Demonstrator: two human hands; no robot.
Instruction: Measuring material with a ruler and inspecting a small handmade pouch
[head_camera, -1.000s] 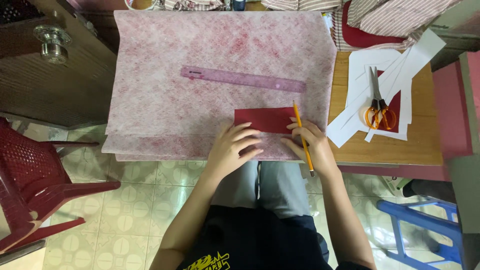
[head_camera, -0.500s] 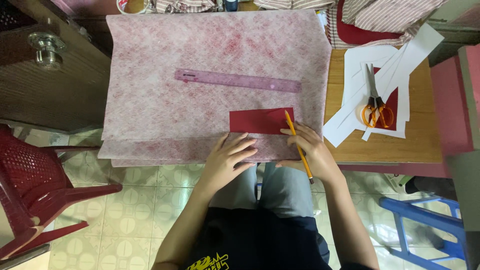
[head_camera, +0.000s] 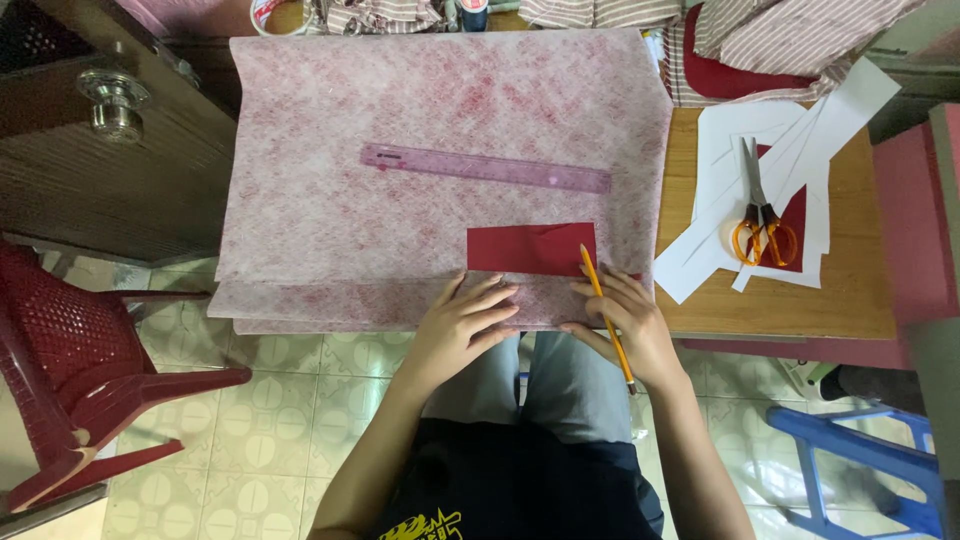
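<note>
at the bottom of the frame sit the person's lap and dark shirt, with both arms reaching up to the table edge. the left hand (head_camera: 462, 322), just below centre, lies flat with fingers spread on the pink mottled fabric (head_camera: 400, 120), its fingertips just beneath the lower edge of the dark red card (head_camera: 528, 248); it grips nothing. the right hand (head_camera: 622, 320), a little to the right, is closed round a yellow pencil (head_camera: 604, 310) whose tip meets the card's lower right corner. this looks like the marking step: the card is being steadied and the pencil set to it. a straight line would call for bringing the pink ruler (head_camera: 486, 168), which lies apart above the card in the middle of the frame, down against it. further right, on the bare wooden table (head_camera: 780, 310), orange-handled scissors (head_camera: 760, 215) rest on white paper strips (head_camera: 730, 150). striped cloth crowds the top edge.
</note>
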